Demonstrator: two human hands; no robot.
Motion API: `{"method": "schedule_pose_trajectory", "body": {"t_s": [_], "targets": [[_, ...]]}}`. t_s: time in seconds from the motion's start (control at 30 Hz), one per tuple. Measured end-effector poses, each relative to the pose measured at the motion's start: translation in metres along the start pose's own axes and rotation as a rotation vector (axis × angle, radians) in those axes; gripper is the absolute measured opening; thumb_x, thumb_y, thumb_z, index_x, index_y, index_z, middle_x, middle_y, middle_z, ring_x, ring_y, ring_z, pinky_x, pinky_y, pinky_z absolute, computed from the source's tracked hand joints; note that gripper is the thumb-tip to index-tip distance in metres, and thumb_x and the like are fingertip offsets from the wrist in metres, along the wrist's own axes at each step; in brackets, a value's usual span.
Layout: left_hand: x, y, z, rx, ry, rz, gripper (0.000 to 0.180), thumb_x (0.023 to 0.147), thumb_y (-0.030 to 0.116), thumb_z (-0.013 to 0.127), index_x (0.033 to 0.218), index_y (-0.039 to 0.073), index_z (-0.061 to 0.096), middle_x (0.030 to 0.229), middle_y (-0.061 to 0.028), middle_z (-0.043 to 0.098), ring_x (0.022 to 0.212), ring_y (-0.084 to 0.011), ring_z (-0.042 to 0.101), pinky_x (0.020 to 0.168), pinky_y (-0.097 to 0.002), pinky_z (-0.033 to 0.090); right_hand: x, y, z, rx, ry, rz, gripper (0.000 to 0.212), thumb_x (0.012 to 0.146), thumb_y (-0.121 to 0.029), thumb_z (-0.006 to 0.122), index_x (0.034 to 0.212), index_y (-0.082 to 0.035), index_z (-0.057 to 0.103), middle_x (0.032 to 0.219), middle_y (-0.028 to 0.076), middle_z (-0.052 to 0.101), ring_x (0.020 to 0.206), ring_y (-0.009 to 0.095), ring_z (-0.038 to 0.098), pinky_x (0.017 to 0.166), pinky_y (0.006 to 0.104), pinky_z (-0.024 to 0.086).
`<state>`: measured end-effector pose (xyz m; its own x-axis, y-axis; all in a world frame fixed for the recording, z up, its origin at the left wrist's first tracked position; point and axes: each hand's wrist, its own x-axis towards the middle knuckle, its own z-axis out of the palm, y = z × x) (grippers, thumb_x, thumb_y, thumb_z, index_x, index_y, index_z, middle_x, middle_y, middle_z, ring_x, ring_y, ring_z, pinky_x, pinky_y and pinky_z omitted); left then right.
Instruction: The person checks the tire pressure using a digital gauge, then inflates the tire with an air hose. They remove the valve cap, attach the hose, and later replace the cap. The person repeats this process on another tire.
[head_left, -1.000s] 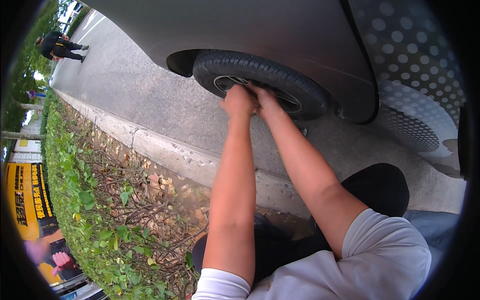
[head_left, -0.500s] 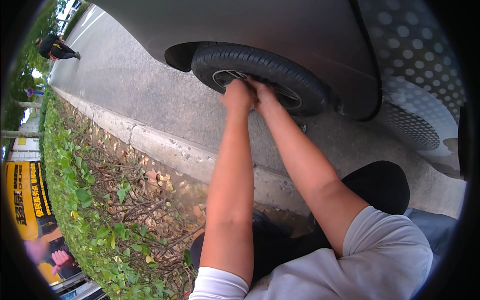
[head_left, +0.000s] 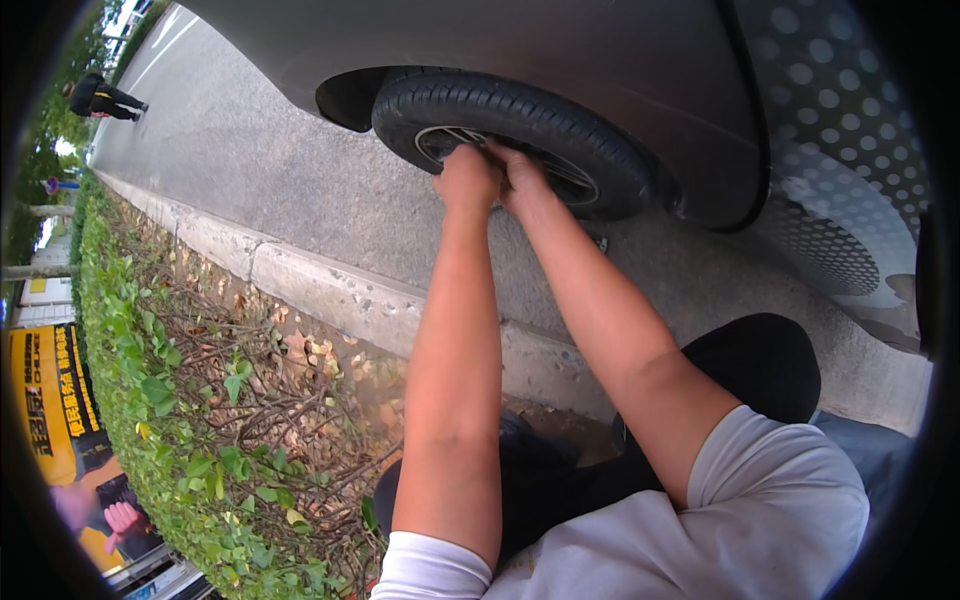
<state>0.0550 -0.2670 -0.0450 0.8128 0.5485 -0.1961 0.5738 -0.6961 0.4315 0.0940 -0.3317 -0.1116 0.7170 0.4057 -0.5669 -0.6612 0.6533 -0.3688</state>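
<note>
Two bare hands reach to one car wheel at the roadside. Compared with a second ago, the hands and the tyre (head_left: 625, 185) sit slightly higher and farther left in view, and a walker (head_left: 100, 98) on the road appears smaller and nearer the left edge. The hands' pose is much the same.

The left hand (head_left: 468, 178) is curled, its back toward the camera, in front of the wheel's spoked rim (head_left: 577, 183). The right hand (head_left: 522, 180) is close beside it, its upper edge against the rim area. The wheel lies just beyond the fingers, under the grey car body (head_left: 460, 40). Most fingers are hidden behind the hands, so whether they are apart, together or clamped on something cannot be told.

Counted: two hands, one tyre, one rim, one car, one walker, one concrete kerb (head_left: 330, 295) running diagonally, one green hedge (head_left: 150, 390) at left, one yellow and black banner (head_left: 40, 400) beyond it, and one small, unclear object (head_left: 602, 243) on the road (head_left: 260, 170) below the tyre.
</note>
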Motion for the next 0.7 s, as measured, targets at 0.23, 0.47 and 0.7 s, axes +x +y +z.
{"method": "schedule_pose_trajectory", "body": {"t_s": [0.23, 0.47, 0.7], "targets": [[0.001, -0.002, 0.003, 0.02, -0.031, 0.087, 0.028, 0.084, 0.031, 0.057, 0.096, 0.01, 0.071, 0.097, -0.0191, 0.068, 0.098, -0.0383, 0.063, 0.084, -0.0483, 0.048, -0.002, 0.0, -0.009, 0.027, -0.041, 0.013, 0.016, 0.088, -0.011, 0.065, 0.1, -0.001, 0.062, 0.098, 0.011, 0.066, 0.093, 0.022, 0.063, 0.087, 0.0343, 0.05], [0.004, -0.006, 0.009, -0.058, -0.008, 0.061, 0.03, 0.086, 0.03, 0.054, 0.091, 0.006, 0.071, 0.094, -0.0217, 0.067, 0.095, -0.0406, 0.063, 0.08, -0.0475, 0.05, 0.014, 0.008, -0.011, -0.014, -0.018, 0.025, 0.014, 0.08, -0.011, 0.073, 0.092, -0.01, 0.065, 0.087, 0.003, 0.069, 0.08, 0.015, 0.064, 0.066, 0.0361, 0.05], [-0.001, -0.007, 0.009, -0.077, 0.027, 0.125, 0.03, 0.086, 0.027, 0.054, 0.09, 0.002, 0.069, 0.092, -0.0247, 0.066, 0.094, -0.0411, 0.063, 0.081, -0.0479, 0.049, 0.004, 0.003, -0.012, 0.108, -0.126, 0.06, 0.011, 0.083, -0.012, 0.07, 0.091, -0.006, 0.065, 0.089, 0.005, 0.069, 0.083, 0.017, 0.065, 0.074, 0.0323, 0.052]]}}
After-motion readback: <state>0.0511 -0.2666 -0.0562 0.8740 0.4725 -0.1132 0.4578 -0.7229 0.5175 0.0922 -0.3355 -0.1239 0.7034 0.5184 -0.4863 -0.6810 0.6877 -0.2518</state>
